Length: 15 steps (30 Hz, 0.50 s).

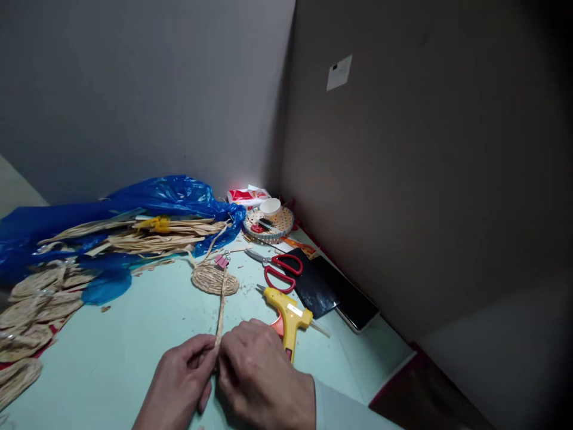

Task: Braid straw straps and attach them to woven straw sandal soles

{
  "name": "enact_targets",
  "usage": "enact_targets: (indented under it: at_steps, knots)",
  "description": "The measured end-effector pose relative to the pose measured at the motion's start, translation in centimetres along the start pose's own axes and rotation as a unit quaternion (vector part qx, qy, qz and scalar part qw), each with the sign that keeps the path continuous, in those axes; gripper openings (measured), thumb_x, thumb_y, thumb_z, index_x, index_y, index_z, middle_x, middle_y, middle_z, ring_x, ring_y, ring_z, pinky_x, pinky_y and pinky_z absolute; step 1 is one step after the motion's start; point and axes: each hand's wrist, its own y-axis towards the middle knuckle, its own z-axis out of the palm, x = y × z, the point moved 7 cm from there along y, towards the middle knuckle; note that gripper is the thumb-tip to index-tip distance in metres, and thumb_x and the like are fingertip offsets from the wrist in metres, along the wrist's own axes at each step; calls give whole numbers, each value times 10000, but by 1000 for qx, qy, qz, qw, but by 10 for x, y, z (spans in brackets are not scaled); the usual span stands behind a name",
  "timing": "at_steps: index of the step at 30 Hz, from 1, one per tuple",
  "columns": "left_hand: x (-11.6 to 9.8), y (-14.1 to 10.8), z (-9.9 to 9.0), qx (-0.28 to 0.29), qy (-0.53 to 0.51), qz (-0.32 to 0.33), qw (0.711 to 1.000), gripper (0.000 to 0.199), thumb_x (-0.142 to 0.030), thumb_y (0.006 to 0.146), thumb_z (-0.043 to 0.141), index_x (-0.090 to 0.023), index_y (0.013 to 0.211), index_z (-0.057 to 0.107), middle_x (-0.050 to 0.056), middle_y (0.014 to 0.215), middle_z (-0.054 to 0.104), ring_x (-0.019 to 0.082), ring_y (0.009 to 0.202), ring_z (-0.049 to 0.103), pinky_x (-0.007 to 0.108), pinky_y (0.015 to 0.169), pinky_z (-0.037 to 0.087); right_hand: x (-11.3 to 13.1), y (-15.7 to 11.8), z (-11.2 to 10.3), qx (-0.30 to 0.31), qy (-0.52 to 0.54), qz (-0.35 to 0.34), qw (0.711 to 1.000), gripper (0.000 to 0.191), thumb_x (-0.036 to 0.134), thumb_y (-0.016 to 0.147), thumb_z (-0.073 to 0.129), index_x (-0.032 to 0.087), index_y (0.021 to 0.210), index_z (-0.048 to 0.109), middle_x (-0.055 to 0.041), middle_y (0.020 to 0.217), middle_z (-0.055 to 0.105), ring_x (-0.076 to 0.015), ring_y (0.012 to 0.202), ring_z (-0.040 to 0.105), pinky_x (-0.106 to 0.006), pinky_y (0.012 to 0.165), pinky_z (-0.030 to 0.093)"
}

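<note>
A twisted straw cord point(221, 310) runs toward me from an oval woven straw piece point(209, 280) on the pale green table. A pink binder clip point(222, 260) sits at the upper edge of the oval. My left hand point(181, 379) pinches the near part of the cord between thumb and fingers. Right beside it, my right hand point(259, 373) is closed at the same part of the cord, its fingertips mostly hidden. Just beyond my right hand lies a yellow glue gun point(290, 316), partly covered by that hand.
Red-handled scissors point(282, 272), a dark flat object point(313, 285) and a phone point(358, 307) lie to the right. Behind are a round basket point(284, 224) and straw strips point(152, 242) on blue plastic point(170, 190). Woven straw pieces point(27, 310) line the left. Walls rise behind and right.
</note>
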Motion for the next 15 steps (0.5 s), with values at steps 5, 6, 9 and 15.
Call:
enact_targets:
  at_steps: [5, 6, 9, 15]
  knots:
    - [7, -3, 4, 16, -57, -3, 998, 411, -559, 718, 754, -186, 890, 758, -54, 519, 549, 156, 541, 512, 254, 575, 419, 9, -8, 17, -32, -57, -71, 995, 51, 136, 860, 611, 124, 881, 656, -93, 764, 694, -243, 718, 618, -378, 776, 446]
    - [8, -2, 4, 19, -70, -6, 997, 446, -599, 725, 731, -182, 880, 750, -55, 521, 525, 157, 535, 509, 259, 561, 411, 11, -10, 18, -35, -61, -78, 994, 68, 129, 859, 603, 120, 893, 662, -92, 764, 697, -239, 711, 620, -372, 765, 451]
    - [13, 1, 5, 27, -92, -12, 995, 499, -658, 703, 718, -164, 781, 715, -69, 486, 455, 135, 465, 454, 255, 505, 355, 13, -11, 8, -16, -49, -73, 996, 115, 220, 875, 603, 140, 916, 674, -71, 761, 706, -218, 687, 635, -332, 674, 457]
    - [5, 0, 2, 8, -27, 23, 999, 387, -571, 813, 631, -194, 749, 687, -79, 450, 445, 122, 411, 379, 250, 473, 277, -29, 34, -26, 154, -59, 123, 979, 229, 244, 1020, 479, 153, 990, 688, -91, 939, 744, -211, 840, 708, -332, 754, 520]
